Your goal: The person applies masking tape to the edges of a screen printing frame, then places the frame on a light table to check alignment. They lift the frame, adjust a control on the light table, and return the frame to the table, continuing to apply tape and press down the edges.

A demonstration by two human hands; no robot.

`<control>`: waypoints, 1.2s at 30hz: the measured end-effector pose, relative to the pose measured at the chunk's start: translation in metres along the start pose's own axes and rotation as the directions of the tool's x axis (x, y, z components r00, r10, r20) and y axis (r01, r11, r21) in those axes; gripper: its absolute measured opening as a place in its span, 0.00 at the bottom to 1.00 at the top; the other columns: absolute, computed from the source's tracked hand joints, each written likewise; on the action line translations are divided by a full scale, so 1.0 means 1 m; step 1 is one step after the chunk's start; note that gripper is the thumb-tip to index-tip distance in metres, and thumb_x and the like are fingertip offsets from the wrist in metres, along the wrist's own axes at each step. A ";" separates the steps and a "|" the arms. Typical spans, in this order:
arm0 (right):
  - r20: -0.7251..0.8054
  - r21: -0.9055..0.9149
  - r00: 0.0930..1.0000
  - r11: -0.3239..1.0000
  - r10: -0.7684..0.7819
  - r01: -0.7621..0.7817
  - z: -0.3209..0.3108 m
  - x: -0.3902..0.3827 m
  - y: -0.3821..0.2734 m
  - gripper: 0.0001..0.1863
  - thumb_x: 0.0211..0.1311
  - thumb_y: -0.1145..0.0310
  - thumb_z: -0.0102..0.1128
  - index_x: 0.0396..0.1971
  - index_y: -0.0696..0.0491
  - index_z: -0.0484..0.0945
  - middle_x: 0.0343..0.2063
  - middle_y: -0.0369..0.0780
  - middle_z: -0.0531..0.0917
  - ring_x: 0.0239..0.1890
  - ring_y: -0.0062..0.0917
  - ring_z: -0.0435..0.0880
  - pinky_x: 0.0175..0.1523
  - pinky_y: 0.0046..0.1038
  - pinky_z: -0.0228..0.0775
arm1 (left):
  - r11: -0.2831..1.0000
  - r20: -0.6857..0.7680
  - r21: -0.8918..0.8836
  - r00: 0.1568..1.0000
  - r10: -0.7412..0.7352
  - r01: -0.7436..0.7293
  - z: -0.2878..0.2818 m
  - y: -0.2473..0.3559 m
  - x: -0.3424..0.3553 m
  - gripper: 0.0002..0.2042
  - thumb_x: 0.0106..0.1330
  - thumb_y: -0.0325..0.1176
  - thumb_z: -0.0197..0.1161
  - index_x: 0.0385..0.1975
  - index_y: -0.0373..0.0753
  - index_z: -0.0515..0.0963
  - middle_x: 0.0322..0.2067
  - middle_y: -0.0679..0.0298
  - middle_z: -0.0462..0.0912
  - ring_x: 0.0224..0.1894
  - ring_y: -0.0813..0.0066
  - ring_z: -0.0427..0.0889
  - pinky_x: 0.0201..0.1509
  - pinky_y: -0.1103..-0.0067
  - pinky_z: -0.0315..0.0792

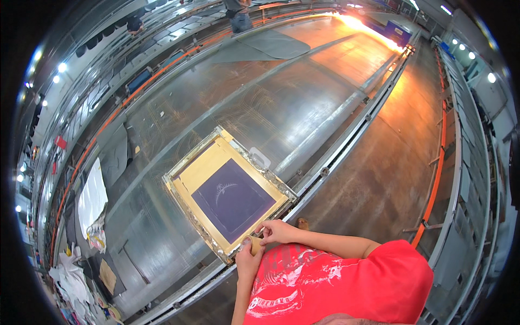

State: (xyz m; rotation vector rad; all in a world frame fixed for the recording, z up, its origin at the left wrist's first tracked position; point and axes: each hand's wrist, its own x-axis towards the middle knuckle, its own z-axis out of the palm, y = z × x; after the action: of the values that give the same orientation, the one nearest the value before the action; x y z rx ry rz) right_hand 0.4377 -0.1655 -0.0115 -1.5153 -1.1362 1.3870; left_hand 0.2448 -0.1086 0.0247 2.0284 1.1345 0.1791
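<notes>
I wear a bright red T-shirt [368,287]. Its short sleeve [400,250] leaves bare the forearm [333,243] behind my right grip [276,232]. Below that grip, grey blocky bars [276,261] and splashed white marks [330,270] pattern the cloth; lower, nearer my left grip [248,261], sit curved white lettering [275,300] and a small round emblem [254,304].

You have two hands in the view: one left hand [248,261] and one right hand [278,231]. With them there is one tan roll [255,247]. I count one screen frame [197,216], one dark panel [234,205] inside it, and one grey loop-shaped piece [261,157]. At your left are one white sheet [93,192] and one brown piece [108,277]. Farther, you find one blue box [398,34], one glowing strip [371,32], two orange rails [441,157] and one standing person [240,20], clearly visible.
</notes>
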 end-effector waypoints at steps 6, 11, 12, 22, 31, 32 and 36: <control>-0.105 0.158 0.993 0.987 0.055 -0.038 0.001 0.006 0.010 0.19 0.56 0.67 0.73 0.45 0.60 0.81 0.30 0.39 0.85 0.34 0.18 0.83 0.41 0.23 0.77 | 0.991 -0.004 0.083 0.994 0.105 -0.104 0.003 -0.001 0.003 0.21 0.57 0.40 0.72 0.44 0.33 0.77 0.31 0.44 0.82 0.36 0.43 0.83 0.38 0.61 0.75; 0.025 0.002 0.999 0.999 0.043 -0.043 -0.006 0.004 0.002 0.21 0.57 0.66 0.71 0.49 0.61 0.81 0.39 0.43 0.88 0.40 0.21 0.86 0.48 0.24 0.77 | 0.991 -0.002 0.094 0.996 0.092 -0.091 0.005 -0.003 0.005 0.21 0.56 0.41 0.72 0.43 0.34 0.77 0.30 0.44 0.82 0.34 0.42 0.82 0.36 0.60 0.75; 0.029 -0.053 0.999 0.998 0.030 -0.028 -0.006 0.004 0.000 0.21 0.57 0.67 0.71 0.48 0.61 0.82 0.39 0.43 0.88 0.40 0.21 0.86 0.48 0.24 0.76 | 0.990 0.000 0.104 0.996 0.091 -0.091 0.005 -0.003 0.005 0.21 0.56 0.41 0.72 0.43 0.34 0.77 0.29 0.44 0.82 0.34 0.42 0.82 0.35 0.60 0.75; 0.087 0.268 0.996 0.962 0.035 -0.058 -0.005 0.005 0.018 0.22 0.58 0.73 0.68 0.52 0.63 0.76 0.29 0.37 0.84 0.33 0.17 0.82 0.42 0.22 0.75 | 0.989 0.002 0.119 0.996 0.091 -0.091 0.008 -0.005 0.009 0.22 0.57 0.44 0.71 0.44 0.34 0.78 0.30 0.45 0.83 0.33 0.45 0.83 0.35 0.62 0.75; -0.070 0.385 0.996 0.923 0.056 -0.025 -0.016 0.011 0.022 0.10 0.60 0.72 0.68 0.38 0.62 0.82 0.28 0.37 0.85 0.30 0.16 0.81 0.34 0.19 0.73 | 0.986 0.049 0.117 0.991 -0.128 0.122 -0.014 0.005 0.025 0.22 0.57 0.44 0.72 0.43 0.31 0.82 0.44 0.49 0.84 0.40 0.52 0.86 0.42 0.70 0.77; -0.043 0.436 0.996 0.899 0.077 -0.051 -0.017 0.010 0.023 0.11 0.58 0.71 0.70 0.37 0.61 0.82 0.27 0.36 0.84 0.29 0.15 0.80 0.34 0.19 0.72 | 0.995 0.009 0.093 0.999 -0.044 0.043 -0.012 0.002 0.026 0.22 0.58 0.43 0.72 0.43 0.31 0.82 0.44 0.49 0.84 0.40 0.53 0.86 0.42 0.70 0.77; -0.094 0.346 0.995 0.938 0.037 -0.002 -0.014 0.008 0.031 0.08 0.57 0.73 0.71 0.34 0.60 0.81 0.28 0.35 0.84 0.30 0.15 0.81 0.35 0.19 0.73 | 0.992 -0.042 0.020 0.991 0.129 -0.128 -0.001 -0.011 0.029 0.23 0.57 0.43 0.73 0.44 0.31 0.82 0.34 0.48 0.85 0.33 0.55 0.86 0.38 0.71 0.76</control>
State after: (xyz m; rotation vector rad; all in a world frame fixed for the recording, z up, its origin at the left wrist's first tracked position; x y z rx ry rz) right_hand 0.4548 -0.1672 -0.0421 -1.3264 -0.7693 1.4223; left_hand 0.2538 -0.0820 0.0108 2.1234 1.0354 0.2796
